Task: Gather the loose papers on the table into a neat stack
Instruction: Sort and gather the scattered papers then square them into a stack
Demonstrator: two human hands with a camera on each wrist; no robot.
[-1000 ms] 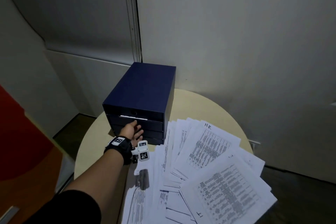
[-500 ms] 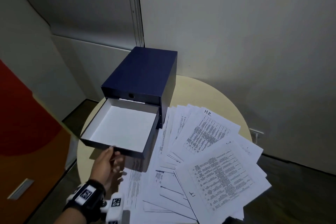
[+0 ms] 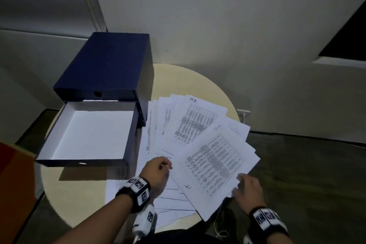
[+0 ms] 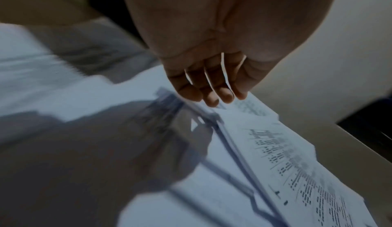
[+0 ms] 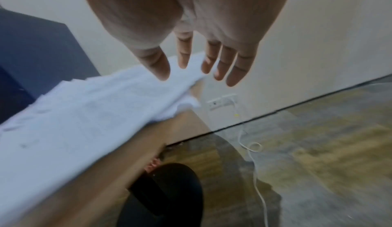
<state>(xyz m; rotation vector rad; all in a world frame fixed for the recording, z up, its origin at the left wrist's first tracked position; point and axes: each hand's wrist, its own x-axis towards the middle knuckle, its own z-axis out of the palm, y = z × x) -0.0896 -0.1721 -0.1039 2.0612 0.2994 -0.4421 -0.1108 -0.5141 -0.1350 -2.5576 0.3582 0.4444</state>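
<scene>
Head: lying fanned over the round table (image 3: 200, 79) beside the open drawer (image 3: 93, 134), papers (image 3: 190, 125); left hand (image 3: 156, 172) hovering, fingers curled, right hand (image 3: 247, 188) spreading.
Left wrist: curling fingertips (image 4: 212, 99) down towards sheets.
Right wrist: spreading straight fingers (image 5: 233, 66), holding nothing.

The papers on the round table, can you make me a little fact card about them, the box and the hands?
papers: white printed sheets fanned out, overlapping, not stacked
top sheets: one marked HR, one marked IT
table: round pale wooden table
box: dark blue drawer box, white-lined drawer pulled out
left hand: over the papers
right hand: fingers straight, at the papers' near edge
</scene>
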